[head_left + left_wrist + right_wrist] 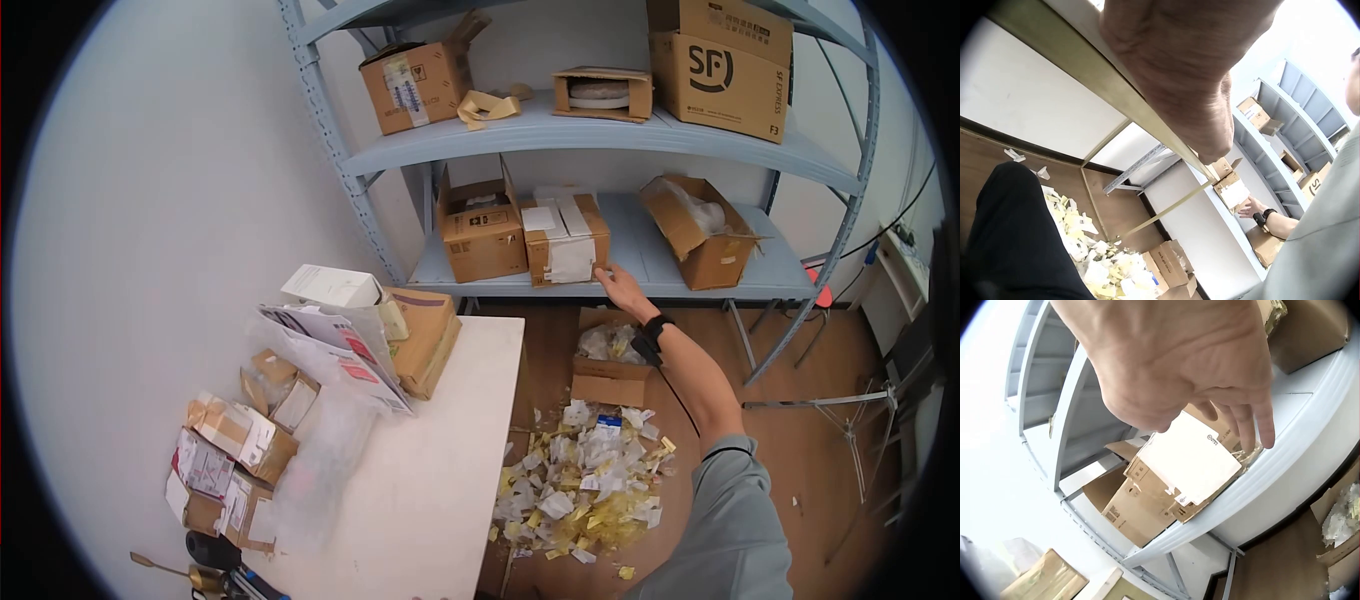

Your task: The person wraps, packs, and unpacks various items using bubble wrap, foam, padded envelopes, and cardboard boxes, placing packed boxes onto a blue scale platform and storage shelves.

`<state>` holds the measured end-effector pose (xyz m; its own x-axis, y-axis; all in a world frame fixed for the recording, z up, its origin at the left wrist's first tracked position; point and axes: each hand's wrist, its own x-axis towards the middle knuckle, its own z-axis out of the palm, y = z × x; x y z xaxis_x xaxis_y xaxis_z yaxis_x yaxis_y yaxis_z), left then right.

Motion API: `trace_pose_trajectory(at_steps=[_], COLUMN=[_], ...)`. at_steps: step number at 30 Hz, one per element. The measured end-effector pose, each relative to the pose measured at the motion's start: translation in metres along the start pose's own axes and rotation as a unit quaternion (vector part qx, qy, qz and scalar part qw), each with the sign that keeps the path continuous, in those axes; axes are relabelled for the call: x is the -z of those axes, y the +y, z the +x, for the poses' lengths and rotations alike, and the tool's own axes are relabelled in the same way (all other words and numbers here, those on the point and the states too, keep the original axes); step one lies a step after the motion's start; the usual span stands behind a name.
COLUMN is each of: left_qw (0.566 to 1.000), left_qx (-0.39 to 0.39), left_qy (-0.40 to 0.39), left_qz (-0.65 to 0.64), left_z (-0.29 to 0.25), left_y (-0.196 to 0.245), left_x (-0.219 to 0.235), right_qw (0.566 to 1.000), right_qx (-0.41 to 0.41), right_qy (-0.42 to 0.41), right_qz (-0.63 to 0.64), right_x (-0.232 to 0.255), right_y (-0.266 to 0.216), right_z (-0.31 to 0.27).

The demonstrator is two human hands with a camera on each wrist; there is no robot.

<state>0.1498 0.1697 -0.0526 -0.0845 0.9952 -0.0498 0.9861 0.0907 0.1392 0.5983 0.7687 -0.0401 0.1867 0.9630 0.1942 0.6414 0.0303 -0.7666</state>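
Cardboard box with white labels [571, 258] sits on the blue-grey metal shelf [632, 235], upper centre, right hand [622, 290] at its side, fingers extended; left hand [1179, 75], fingers hidden, cannot tell its state

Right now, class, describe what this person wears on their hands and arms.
Both the right hand and left hand are gloveless. The right arm has a loose grey-green sleeve, a black wristband with a dark device, and a thin black cable. The left cuff isn't clearly visible.
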Motion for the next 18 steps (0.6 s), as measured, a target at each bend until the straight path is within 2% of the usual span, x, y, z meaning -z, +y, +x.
trace_pose_trajectory(at_steps=[2,4,5,6,7,8,9,10,11,13,15,16,17,18], left_qw=[0.999,0.998,0.998,0.997,0.995,0.995,0.996,0.995,0.995,0.996,0.996,0.995,0.998,0.994], left_qx=[0.010,0.009,0.009,0.009,0.007,0.013,0.023,0.033,0.032,0.030,0.021,0.024,0.020,0.051], left_qy=[0.007,0.021,0.011,0.038,0.062,0.051,0.030,0.013,0.002,0.020,0.015,0.019,0.026,0.013], left_qz=[-0.044,-0.057,-0.060,-0.069,-0.080,-0.084,-0.086,-0.089,-0.093,-0.077,-0.090,-0.098,-0.050,-0.097], left_z=[-0.003,-0.001,-0.002,-0.001,0.000,0.001,0.003,0.006,0.004,0.005,0.012,0.009,0.010,0.007], left_y=[0.009,0.008,0.010,0.011,0.013,0.016,0.020,0.023,0.024,0.022,0.018,0.021,0.021,0.020], left_x=[0.010,0.010,0.010,0.009,0.009,0.015,0.028,0.036,0.035,0.030,0.032,0.035,0.036,0.034], right_qw=[1.000,0.979,0.971,0.961,0.940,0.915,0.926,0.916,0.884,0.881,0.873,0.895,0.889,0.897], right_qx=[-0.005,-0.066,-0.027,0.021,0.081,0.103,0.090,0.109,0.176,0.147,0.111,0.134,0.142,0.157], right_qy=[0.018,0.104,0.166,0.237,0.323,0.389,0.367,0.385,0.430,0.421,0.408,0.364,0.354,0.309], right_qz=[-0.020,0.165,0.173,0.138,0.078,0.001,0.020,-0.016,-0.057,-0.160,-0.244,-0.218,-0.254,-0.275], right_x=[0.012,0.037,0.057,0.076,0.095,0.120,0.145,0.163,0.176,0.198,0.220,0.234,0.242,0.251], right_y=[-0.005,-0.015,-0.035,-0.044,-0.050,-0.084,-0.121,-0.143,-0.151,-0.189,-0.194,-0.193,-0.193,-0.188], right_z=[-0.005,0.010,0.016,0.035,0.061,0.062,0.056,0.061,0.083,0.082,0.117,0.135,0.145,0.152])
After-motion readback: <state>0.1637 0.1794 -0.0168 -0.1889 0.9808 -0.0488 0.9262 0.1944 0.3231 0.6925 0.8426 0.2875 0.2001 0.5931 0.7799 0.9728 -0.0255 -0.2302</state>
